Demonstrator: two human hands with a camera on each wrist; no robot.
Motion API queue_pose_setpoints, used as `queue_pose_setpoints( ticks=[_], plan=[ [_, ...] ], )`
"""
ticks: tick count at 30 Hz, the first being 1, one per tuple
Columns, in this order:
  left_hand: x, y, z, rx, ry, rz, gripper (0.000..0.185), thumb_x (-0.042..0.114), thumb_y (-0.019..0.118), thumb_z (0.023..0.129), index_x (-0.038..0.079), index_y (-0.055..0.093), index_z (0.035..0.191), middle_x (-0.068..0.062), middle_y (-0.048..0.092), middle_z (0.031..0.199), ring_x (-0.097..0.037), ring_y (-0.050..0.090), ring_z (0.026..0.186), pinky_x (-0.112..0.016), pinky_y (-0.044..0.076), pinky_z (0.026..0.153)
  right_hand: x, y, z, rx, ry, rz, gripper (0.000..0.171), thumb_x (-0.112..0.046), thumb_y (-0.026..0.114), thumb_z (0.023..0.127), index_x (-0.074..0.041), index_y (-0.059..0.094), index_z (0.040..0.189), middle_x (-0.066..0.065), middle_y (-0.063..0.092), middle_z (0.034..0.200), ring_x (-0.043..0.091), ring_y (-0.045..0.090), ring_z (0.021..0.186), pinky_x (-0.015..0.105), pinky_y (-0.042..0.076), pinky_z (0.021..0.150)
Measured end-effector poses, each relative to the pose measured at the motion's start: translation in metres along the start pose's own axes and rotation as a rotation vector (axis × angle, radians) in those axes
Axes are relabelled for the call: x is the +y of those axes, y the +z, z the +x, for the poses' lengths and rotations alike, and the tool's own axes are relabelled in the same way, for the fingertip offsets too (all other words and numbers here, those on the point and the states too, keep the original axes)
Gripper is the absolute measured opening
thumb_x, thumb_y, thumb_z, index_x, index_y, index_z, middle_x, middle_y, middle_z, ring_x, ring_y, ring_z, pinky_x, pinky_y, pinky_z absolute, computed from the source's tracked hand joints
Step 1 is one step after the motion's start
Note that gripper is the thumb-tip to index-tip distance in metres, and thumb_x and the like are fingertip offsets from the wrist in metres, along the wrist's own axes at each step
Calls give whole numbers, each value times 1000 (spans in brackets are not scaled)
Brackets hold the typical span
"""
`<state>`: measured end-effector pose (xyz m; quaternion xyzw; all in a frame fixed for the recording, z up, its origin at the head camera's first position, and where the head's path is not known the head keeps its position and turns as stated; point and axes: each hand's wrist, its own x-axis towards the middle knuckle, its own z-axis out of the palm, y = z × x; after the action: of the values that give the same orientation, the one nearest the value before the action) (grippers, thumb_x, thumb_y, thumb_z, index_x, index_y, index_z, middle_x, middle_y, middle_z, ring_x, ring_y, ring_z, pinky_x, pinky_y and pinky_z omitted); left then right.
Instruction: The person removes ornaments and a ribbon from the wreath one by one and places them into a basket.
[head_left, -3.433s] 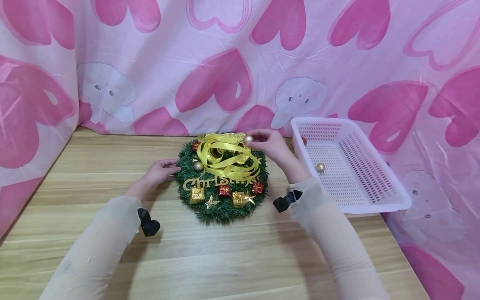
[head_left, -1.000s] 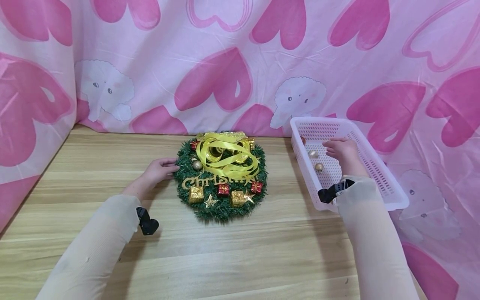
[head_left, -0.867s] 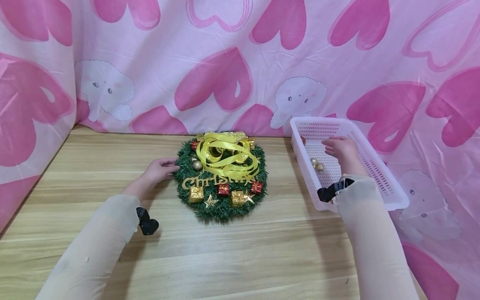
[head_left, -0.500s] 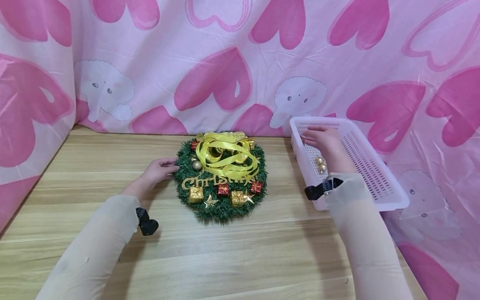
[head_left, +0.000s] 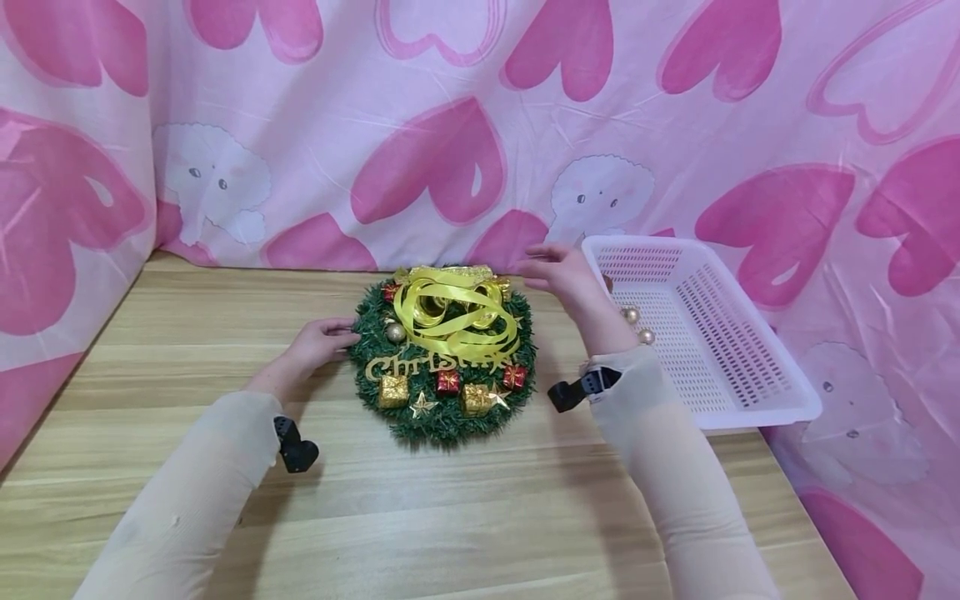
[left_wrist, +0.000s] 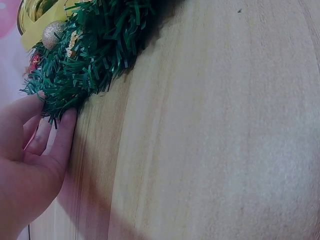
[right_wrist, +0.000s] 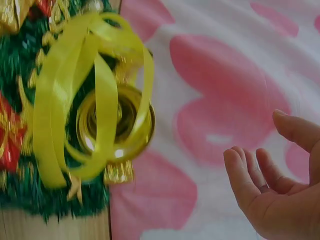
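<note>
Green wreath point(head_left: 422, 385) lies on the wooden table point(head_left: 435, 517), to the left of the white basket point(head_left: 712, 333). Inside this basket, near its left wall, are two gold balls point(head_left: 647, 337), close together but apart, and one reddish-brown object point(head_left: 607, 284), mostly hidden by the wall. In the earliest frame the basket showed one gold ball, and another was between the fingers of the right hand point(head_left: 566, 279). Half a second ago this hand was over the basket; now it is beside the far right edge of the wreath, fingers and thumb apart. The left hand point(head_left: 318, 343) has stayed, lightly pinching the wreath's left edge. Behind the table hangs pink cloth point(head_left: 315, 125) with hearts.
</note>
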<state>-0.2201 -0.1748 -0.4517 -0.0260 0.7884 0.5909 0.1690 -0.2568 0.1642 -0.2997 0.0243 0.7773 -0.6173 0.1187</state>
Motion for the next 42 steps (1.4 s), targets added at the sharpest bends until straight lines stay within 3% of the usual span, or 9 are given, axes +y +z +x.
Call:
queue_pose_setpoints(
  ticks=[6,10,13,16,19,21,24,35,42],
  plan=[
    [-2,-2,0,4,-2,3,54,11,51,96,-4,29,143,-27,35,144,-36,44,125,-33,49,100,2,32,3,-88,-39,-19,47,-3,62,87,3,46,131,14,55,115,29,58,107,37,49,102],
    [-3,-3,0,-2,13,-1,54,11,51,96,-5,29,142,-30,39,139,-16,56,104,-31,51,98,7,54,5,-164,-61,-40,43,-5,64,86,2,51,126,14,58,112,33,57,110,38,50,102],
    [-4,-4,1,-7,17,-14,53,10,51,96,-5,29,142,-30,40,138,2,53,90,-26,53,95,10,69,7,-225,-71,-83,42,-7,65,86,0,53,125,18,58,121,33,57,112,34,52,99],
    [-5,-3,2,-6,17,-15,53,11,51,96,-4,30,142,-30,41,138,-1,54,93,-24,53,94,12,83,10,-275,-69,-106,42,-9,66,86,-2,54,126,18,57,126,32,58,113,33,53,97],
    [-4,-2,2,1,13,-3,53,12,52,95,-4,31,142,-28,40,140,-20,56,108,-27,52,96,15,97,14,-312,-51,-83,42,-9,65,87,-2,54,126,20,56,128,34,56,115,38,50,101],
    [-3,-2,3,4,5,-2,53,11,52,95,-3,31,142,-27,38,142,-31,50,120,-30,51,97,17,105,17,-327,-36,-69,42,-9,65,87,-2,54,127,19,56,128,35,55,116,41,49,102],
    [-3,-2,3,11,-6,-5,53,11,52,95,-2,31,142,-25,36,144,-36,44,127,-30,51,97,23,118,24,-335,-8,-47,42,-8,65,87,-1,54,127,19,58,125,33,55,116,42,48,103],
    [-4,0,4,9,10,-26,52,9,52,95,-5,32,141,-29,41,139,-27,51,117,-32,51,99,48,141,39,-345,58,-148,46,-13,68,85,-1,54,128,15,61,120,28,60,109,37,53,96],
    [-3,-1,4,9,14,-38,52,7,52,94,-5,32,140,-32,44,135,4,56,83,-19,55,87,53,143,43,-339,88,-194,44,-16,65,88,-2,55,128,14,61,123,27,61,108,35,55,93]
  ],
)
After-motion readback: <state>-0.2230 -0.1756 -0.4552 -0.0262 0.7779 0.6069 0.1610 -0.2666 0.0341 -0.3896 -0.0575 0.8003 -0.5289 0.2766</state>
